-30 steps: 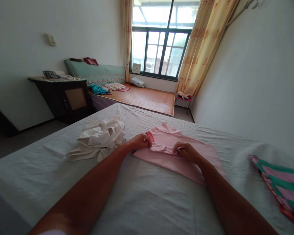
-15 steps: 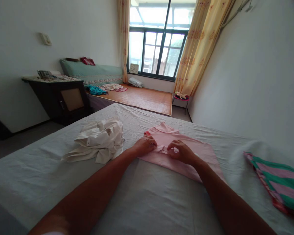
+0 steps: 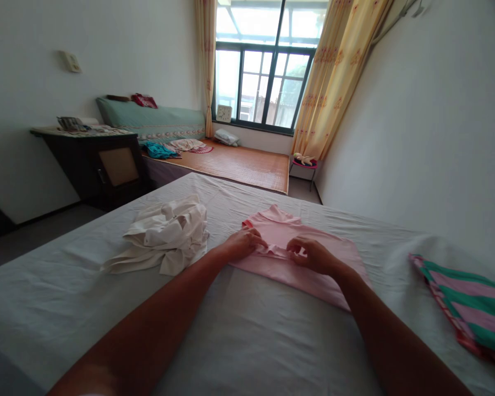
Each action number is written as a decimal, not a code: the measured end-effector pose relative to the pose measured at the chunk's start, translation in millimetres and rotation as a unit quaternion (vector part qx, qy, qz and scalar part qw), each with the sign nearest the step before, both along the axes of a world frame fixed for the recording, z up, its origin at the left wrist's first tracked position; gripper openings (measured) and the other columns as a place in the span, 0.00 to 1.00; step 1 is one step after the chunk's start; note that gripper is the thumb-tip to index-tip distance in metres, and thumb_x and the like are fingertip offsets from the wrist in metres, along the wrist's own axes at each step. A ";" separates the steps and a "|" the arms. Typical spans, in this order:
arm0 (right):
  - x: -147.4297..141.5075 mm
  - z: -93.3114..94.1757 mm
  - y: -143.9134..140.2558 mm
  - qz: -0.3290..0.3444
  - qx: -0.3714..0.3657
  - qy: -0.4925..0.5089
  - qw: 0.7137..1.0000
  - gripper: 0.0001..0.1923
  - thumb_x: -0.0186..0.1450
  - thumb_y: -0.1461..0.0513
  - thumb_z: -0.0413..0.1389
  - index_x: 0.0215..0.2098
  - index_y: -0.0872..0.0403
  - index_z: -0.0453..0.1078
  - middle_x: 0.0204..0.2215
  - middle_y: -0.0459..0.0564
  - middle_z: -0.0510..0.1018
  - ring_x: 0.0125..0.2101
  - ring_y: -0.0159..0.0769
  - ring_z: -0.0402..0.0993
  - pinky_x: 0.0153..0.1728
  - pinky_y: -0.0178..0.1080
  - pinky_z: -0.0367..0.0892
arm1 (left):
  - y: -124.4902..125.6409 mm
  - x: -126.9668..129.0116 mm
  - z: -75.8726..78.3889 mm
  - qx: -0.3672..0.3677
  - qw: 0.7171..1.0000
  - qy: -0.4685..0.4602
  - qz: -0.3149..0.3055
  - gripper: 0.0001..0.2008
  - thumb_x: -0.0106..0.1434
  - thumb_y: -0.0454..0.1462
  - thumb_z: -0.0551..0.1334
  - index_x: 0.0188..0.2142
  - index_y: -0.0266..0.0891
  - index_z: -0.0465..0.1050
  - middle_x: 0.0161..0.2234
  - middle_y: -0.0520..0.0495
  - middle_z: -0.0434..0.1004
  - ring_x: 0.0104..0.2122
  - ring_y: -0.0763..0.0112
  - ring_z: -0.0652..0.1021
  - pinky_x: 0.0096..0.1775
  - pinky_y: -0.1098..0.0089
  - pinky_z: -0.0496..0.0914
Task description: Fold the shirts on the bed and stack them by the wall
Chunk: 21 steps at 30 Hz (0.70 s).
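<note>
A pink shirt [image 3: 330, 247] lies partly folded on the bed sheet [image 3: 268, 335], its collar pointing toward the window. My left hand [image 3: 245, 243] pinches a narrow strip of the pink fabric near the shirt's left edge. Farther right along the same strip, my right hand [image 3: 309, 253] has its thumb and fingers bent together on the cloth. Between the two hands the strip lies slightly wrinkled. To the left of my left hand rests a crumpled heap of cream-white cloth [image 3: 169, 231].
A striped green and pink folded cloth [image 3: 470, 302] lies at the bed's right side. Beyond the bed stand a mat-covered platform [image 3: 247, 165], a dark cabinet [image 3: 119, 165] on the left, and a small stool [image 3: 304, 163] by the curtain [image 3: 330, 82].
My right hand has slid a little to the right along the pink strip, widening the gap between my hands. My left hand stays nearly in place on the shirt.
</note>
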State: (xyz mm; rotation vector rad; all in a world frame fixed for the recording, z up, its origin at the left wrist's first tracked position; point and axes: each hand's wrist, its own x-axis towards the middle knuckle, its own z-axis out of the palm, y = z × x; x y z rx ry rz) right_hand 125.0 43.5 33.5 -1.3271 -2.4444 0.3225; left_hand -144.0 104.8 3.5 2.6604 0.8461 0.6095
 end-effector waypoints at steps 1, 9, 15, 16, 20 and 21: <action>1.0 0.1 0.0 0.009 -0.017 0.004 1.000 0.05 0.58 0.63 0.54 0.31 0.53 0.73 0.30 0.47 0.75 0.29 0.31 0.69 0.30 0.33 0.61 | 0.1 -0.1 -0.1 0.001 1.000 0.001 -0.004 0.20 0.58 0.27 0.55 0.43 0.48 0.79 0.43 0.49 0.75 0.42 0.70 0.73 0.49 0.71 0.63; 35.9 -6.5 46.9 -0.205 -0.084 0.035 0.974 0.20 0.64 0.50 0.48 0.25 0.55 0.71 0.21 0.46 0.73 0.22 0.30 0.66 0.23 0.32 0.57 | -1.8 1.0 0.5 -0.014 0.999 -0.008 0.028 0.23 0.53 0.25 0.53 0.39 0.47 0.80 0.42 0.50 0.76 0.42 0.69 0.73 0.50 0.70 0.63; 40.2 -12.7 108.7 -0.361 -0.025 -0.008 0.932 0.19 0.60 0.49 0.52 0.24 0.55 0.71 0.20 0.51 0.75 0.23 0.34 0.69 0.23 0.33 0.55 | -2.6 0.5 -0.9 -0.022 0.999 -0.019 0.040 0.20 0.53 0.27 0.54 0.37 0.45 0.81 0.42 0.49 0.76 0.41 0.69 0.73 0.49 0.70 0.64; 37.6 -14.9 116.5 -0.369 -0.025 -0.004 0.929 0.19 0.58 0.48 0.54 0.23 0.54 0.71 0.19 0.50 0.75 0.22 0.35 0.69 0.22 0.34 0.55 | -2.3 0.4 -1.4 -0.021 0.999 -0.023 0.037 0.19 0.53 0.27 0.55 0.36 0.45 0.81 0.41 0.49 0.77 0.41 0.69 0.74 0.49 0.70 0.64; 24.4 -21.3 134.6 -0.316 -0.012 0.077 0.945 0.13 0.52 0.52 0.60 0.20 0.54 0.72 0.15 0.47 0.72 0.22 0.37 0.71 0.22 0.34 0.57 | 0.4 0.7 -3.5 -0.035 0.997 -0.044 0.044 0.17 0.53 0.26 0.55 0.34 0.42 0.80 0.38 0.50 0.79 0.40 0.69 0.75 0.49 0.70 0.65; 20.4 -21.2 134.3 -0.289 -0.004 0.103 0.952 0.11 0.52 0.54 0.59 0.21 0.54 0.73 0.16 0.47 0.73 0.23 0.37 0.71 0.23 0.34 0.59 | 1.4 0.8 -3.9 -0.043 0.996 -0.054 0.057 0.17 0.53 0.26 0.55 0.35 0.41 0.80 0.37 0.49 0.79 0.40 0.69 0.75 0.48 0.71 0.66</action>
